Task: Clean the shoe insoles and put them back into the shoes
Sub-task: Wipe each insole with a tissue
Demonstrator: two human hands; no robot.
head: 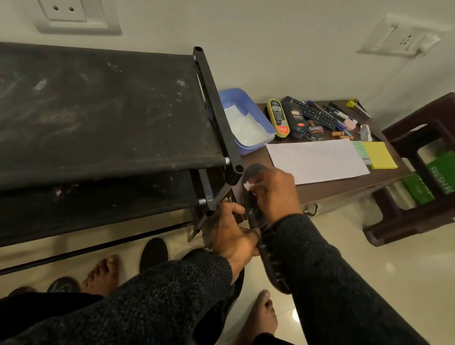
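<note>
Feet: we see our two bare feet (102,273) on the tiled floor, nearest to us, below the shoe rack.
Shoes: a dark shoe (215,320) lies on the floor between our feet; another dark toe (154,253) shows just in front of the rack.
Left hand (232,236): we grip the middle of the insole, fingers curled round its edge, just right of the rack's front post.
Insole (273,264): dark, held in the air, ribbed underside showing near our right sleeve.
Right hand (273,192): we pinch a small white wad (248,185) against the insole's far end.
Shoe rack (92,107): black fabric shelves, dusty, on our left.
Low table (328,187): right of the rack, bearing white paper (317,160), a blue tray (244,119), polish containers (296,120) and a remote (315,112).
Brown stool (429,165): right of the table.
</note>
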